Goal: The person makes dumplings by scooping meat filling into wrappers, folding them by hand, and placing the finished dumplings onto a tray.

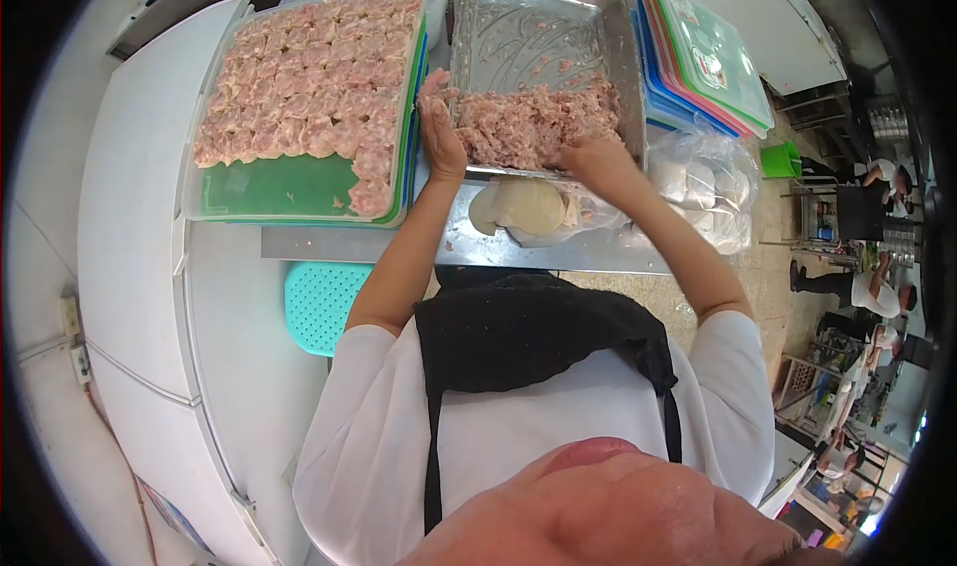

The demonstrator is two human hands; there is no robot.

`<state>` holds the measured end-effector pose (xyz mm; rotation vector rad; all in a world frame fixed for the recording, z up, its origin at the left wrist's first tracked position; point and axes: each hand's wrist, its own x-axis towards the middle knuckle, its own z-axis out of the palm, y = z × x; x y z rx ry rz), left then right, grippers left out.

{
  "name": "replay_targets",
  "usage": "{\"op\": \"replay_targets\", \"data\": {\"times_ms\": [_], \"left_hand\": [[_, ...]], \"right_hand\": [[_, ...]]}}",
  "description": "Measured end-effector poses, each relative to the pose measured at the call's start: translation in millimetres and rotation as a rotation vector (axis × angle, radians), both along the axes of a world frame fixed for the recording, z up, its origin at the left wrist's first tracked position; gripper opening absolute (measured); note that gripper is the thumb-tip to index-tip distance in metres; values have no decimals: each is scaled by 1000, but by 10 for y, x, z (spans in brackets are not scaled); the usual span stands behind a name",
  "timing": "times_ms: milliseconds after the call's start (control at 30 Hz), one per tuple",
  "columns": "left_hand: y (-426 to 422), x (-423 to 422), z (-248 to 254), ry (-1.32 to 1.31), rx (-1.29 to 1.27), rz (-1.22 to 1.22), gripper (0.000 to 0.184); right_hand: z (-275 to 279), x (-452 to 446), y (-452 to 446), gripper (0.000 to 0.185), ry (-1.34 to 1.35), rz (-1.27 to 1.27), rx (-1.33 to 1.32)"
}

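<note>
My left hand (442,135) is raised between the dumpling tray and the metal pan, its fingers curled upward. Something pinkish shows at its fingertips; I cannot make out what it is. My right hand (596,164) is closed at the near side of the metal pan (538,32), against the ground meat (533,122); whatever its fingers hold is hidden. Left of my left hand, rows of open-topped meat dumplings (319,77) cover most of a green-based tray (269,189). Just below the pan lies a stack of round pale wrappers (528,209) in clear plastic.
Stacked coloured trays (708,52) stand right of the pan. Below them sits a plastic bag of pale packets (703,182). A turquoise perforated stool (324,307) is under the steel table edge (349,244). Several people work far right, near a green bucket (781,160).
</note>
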<state>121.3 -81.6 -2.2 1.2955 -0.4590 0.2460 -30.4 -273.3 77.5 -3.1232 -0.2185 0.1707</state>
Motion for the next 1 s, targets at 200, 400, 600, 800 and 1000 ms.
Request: {"op": "replay_targets", "data": {"times_ms": [200,400,600,800,1000], "left_hand": [[26,-42,33,-110,160,18,62],[-9,-73,113,-127,348,7,57],[-52,-15,24,-163,362,14,57],[-21,-32,50,-150,298,-3,57],[-11,-52,66,-154,249,54,59]], "right_hand": [[-466,221,303,19,33,-171,250],[-527,192,304,23,-110,-355,421],[-501,90,124,24,-210,-535,555],[-364,-23,-435,18,-135,-499,252],[737,105,-303,11,-108,-111,-214]]}}
